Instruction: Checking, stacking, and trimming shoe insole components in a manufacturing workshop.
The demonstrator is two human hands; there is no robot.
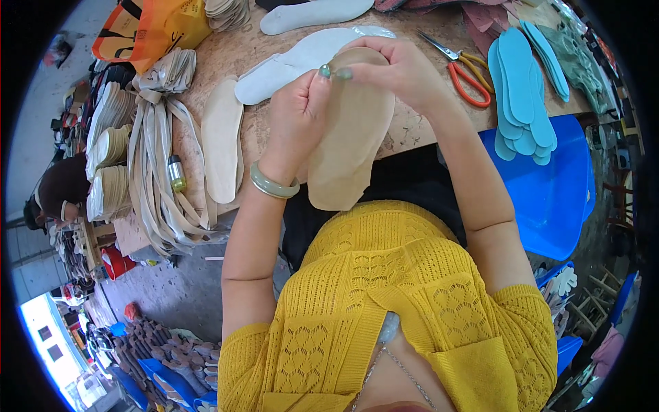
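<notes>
In the head view, a tan, foot-shaped leather insole (350, 137) is held upright over the near edge of the worn wooden tabletop (261, 48), so that its upper rim can be worked at. The left hand (298, 120) is wrapped round its left side, fingers pressed together, thumb on the top edge. The right hand (398, 69) is curled over the top, fingers pinching the rim. White foam insoles (302, 58) lie just behind, orange-handled scissors (467, 72) to the right, and a stack of turquoise insoles (522, 89) at the right edge. An orange bag (147, 27) stands at the far left corner; its contents cannot be seen.
</notes>
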